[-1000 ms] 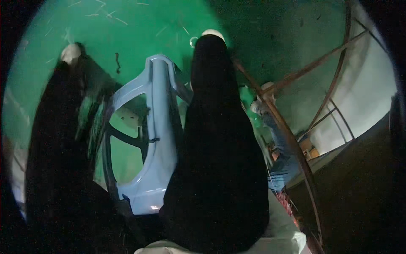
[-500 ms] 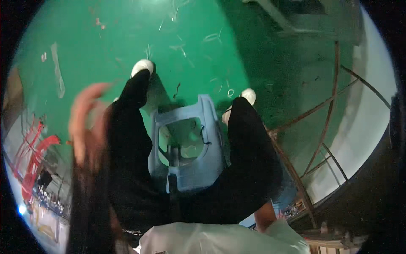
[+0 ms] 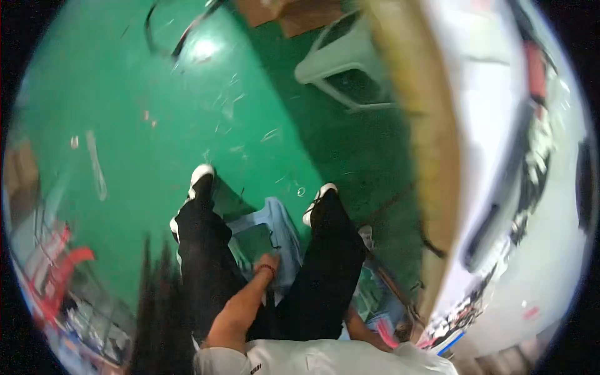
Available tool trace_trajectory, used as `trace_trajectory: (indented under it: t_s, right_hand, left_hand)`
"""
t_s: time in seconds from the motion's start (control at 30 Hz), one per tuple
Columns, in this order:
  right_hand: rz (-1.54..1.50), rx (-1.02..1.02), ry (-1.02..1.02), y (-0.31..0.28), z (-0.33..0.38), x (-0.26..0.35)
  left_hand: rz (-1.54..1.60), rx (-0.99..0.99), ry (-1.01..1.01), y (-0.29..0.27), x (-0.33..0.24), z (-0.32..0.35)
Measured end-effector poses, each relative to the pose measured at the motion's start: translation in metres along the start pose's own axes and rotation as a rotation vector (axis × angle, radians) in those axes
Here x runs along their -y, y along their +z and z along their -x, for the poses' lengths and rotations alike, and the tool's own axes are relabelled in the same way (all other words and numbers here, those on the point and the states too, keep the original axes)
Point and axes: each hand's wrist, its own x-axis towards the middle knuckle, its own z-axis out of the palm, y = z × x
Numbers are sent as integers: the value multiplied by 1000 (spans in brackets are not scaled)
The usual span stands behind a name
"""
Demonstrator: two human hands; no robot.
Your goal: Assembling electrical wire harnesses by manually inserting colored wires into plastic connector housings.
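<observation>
My left hand (image 3: 267, 262) reaches down between my knees, with a dark red bracelet at the wrist. Its fingers look curled on the inner edge of a blue plastic stool (image 3: 286, 240), which stands on the floor between my legs. How far the fingers wrap round the edge is hard to see. My right forearm (image 3: 364, 332) hangs beside my right thigh, and the right hand is hidden behind the leg.
At my right stands a workbench (image 3: 440, 187) with a yellow-brown edge and small parts on it. A white plastic stool (image 3: 347, 69) and brown cardboard boxes (image 3: 306, 14) are ahead. Scraps litter the green floor (image 3: 125, 69); a red object (image 3: 59, 272) lies left.
My left hand has swung from the left side in to the blue stool. My view has shifted, bringing the workbench and the white stool into sight.
</observation>
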Motion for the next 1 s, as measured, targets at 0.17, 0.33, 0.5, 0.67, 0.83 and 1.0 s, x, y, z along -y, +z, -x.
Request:
trace_trajectory:
  t_s: [0.17, 0.33, 0.5, 0.67, 0.83, 1.0]
  right_hand:
    - [-200, -158, 30, 30, 5, -3]
    - [-727, -293, -75, 66, 43, -16]
    - [-578, -822, -415, 34, 110, -10]
    - [-734, -950, -874, 8, 201, -20]
    - [-1075, -871, -1210, -24, 262, -35]
    - [-1233, -864, -1600, -63, 313, -62]
  left_hand:
    - [-179, -165, 168, -3, -18, 5]
    - [-989, -110, 553, -32, -15, -26]
    - [-1331, -241, 715, -64, -31, -62]
    - [-1584, -537, 785, -91, -51, -21]
    - [-376, -341, 1107, -76, -61, 128]
    - [-414, -337, 1316, -21, -48, 292]
